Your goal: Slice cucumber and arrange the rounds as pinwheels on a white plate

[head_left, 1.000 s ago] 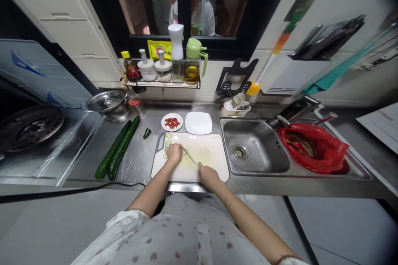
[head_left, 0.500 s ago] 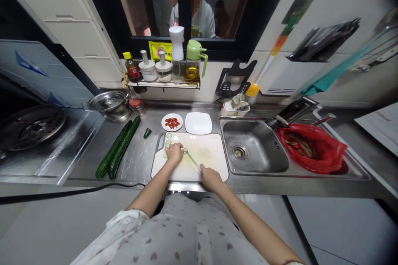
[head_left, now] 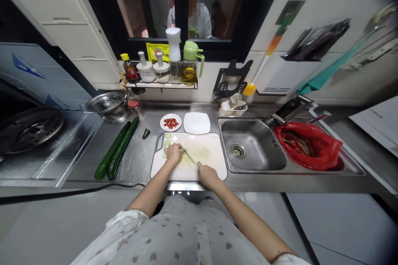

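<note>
Room type: reads as a kitchen, household in scale.
Worktop (head_left: 139, 165): runs in shiny metal along the wall.
Sink (head_left: 267, 153): sits recessed in the worktop, with a faucet (head_left: 287, 109) behind.
Condiment shelf (head_left: 174, 86): carries a yellow-capped bottle (head_left: 130, 70), two white-topped jars (head_left: 146, 70) and a green-topped oil dispenser (head_left: 189, 65), below a dark-framed window (head_left: 180, 4).
Cookware: includes a lidded metal pot (head_left: 120, 112) beside a red-lidded jar (head_left: 134, 104).
Preparation area: holds a cutting board (head_left: 214, 163) bearing cucumber slices (head_left: 167, 143), a knife (head_left: 191, 160) above it, two whole cucumbers (head_left: 123, 149) to the left, two white plates (head_left: 197, 122) behind.
Cleaning gear: includes a yellow-headed brush (head_left: 249, 89) at the wall.
Cabinet fronts (head_left: 338, 219): stand under the worktop.
</note>
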### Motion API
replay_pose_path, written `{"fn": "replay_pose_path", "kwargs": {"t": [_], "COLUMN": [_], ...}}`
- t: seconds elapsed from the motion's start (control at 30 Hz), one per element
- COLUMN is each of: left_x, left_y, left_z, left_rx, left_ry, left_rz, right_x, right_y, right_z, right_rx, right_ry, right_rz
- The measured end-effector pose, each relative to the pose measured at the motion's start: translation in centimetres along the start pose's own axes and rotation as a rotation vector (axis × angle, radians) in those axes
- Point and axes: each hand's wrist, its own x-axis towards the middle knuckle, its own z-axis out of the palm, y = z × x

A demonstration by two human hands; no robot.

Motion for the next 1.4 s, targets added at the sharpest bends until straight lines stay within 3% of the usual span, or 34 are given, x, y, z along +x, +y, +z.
{"fn": "replay_pose_path", "kwargs": {"t": [0.67,0.87,1.13,1.4], "left_x": [-0.3,-0.2,-1.5,-1.5], "left_y": [0.0,-0.2,0.2,0.5], "left_z": [-0.1,0.0,0.3,0.1], "left_rx": [-0.009,-0.011,0.081,0.067], "left_ry": [0.014,0.017,0.073,0.076], "left_rz": [0.012,0.015,0.100,0.093], "right_x": [1.1,0.3,0.3,1.0], "right_y": [1.4,1.9,3.0,2.7], "right_z": [-2.3,-2.2,-1.0,-0.6], "right_rx": [-0.166,-0.112,0.025,0.056], "right_ry": [0.013,0.037,0.139,0.124], "right_rz": [-0.089,-0.082,0.132,0.180]}}
